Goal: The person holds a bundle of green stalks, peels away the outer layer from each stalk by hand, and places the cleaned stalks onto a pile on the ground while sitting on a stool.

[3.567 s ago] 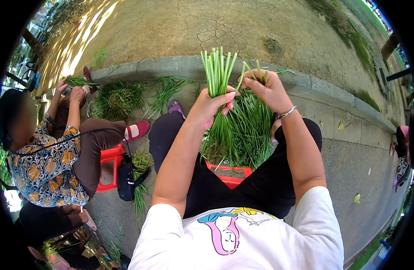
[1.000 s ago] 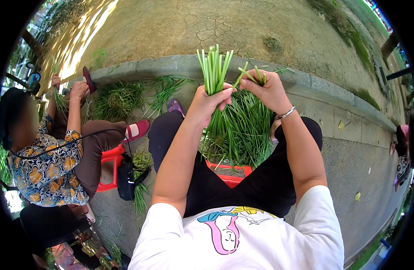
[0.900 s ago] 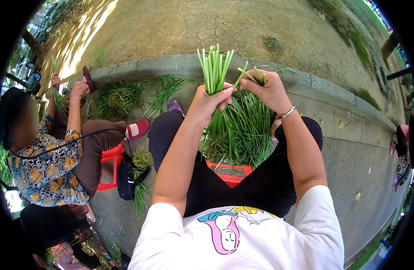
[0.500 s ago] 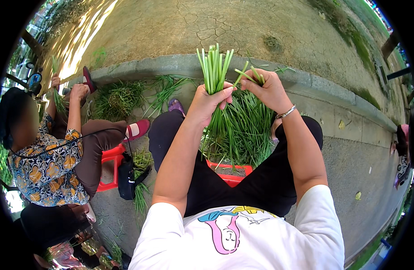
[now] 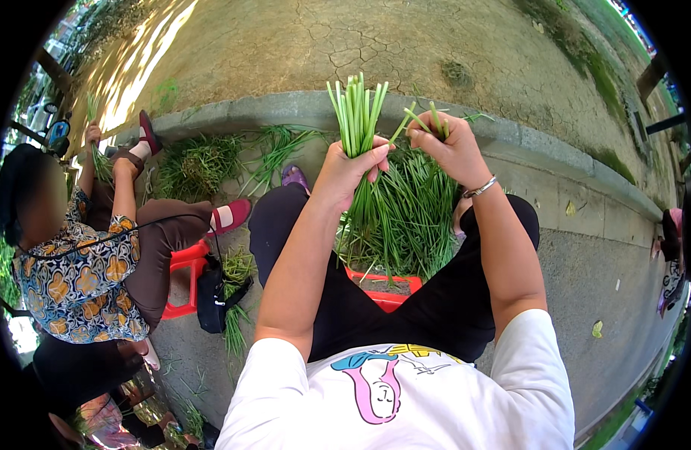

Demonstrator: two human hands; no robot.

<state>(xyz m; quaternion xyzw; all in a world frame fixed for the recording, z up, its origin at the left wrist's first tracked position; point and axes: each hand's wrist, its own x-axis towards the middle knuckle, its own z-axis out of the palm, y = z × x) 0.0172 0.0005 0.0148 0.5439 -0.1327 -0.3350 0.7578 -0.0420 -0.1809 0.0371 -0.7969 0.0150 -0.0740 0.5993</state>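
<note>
My left hand (image 5: 351,171) is wrapped round a bunch of long green stalks (image 5: 357,120) that look like garlic chives. Their pale cut ends point up and away, and the thin leaves hang below my fist. Just to the right, my right hand (image 5: 448,150) pinches a few shorter stalks (image 5: 438,120) between thumb and fingers; it wears a bracelet at the wrist. Between my knees, below both hands, lies a large heap of the same greens (image 5: 413,210).
A red plastic stool (image 5: 387,300) shows between my thighs. Beyond my feet runs a concrete kerb (image 5: 278,112). Cut greens (image 5: 201,166) lie by it at the left. A seated person (image 5: 75,277) on the left holds greens; a black bag (image 5: 212,296) stands beside them.
My right hand has shifted slightly to the right with its few stalks, away from the bunch. My left hand has barely moved. The person on the left has lowered one hand.
</note>
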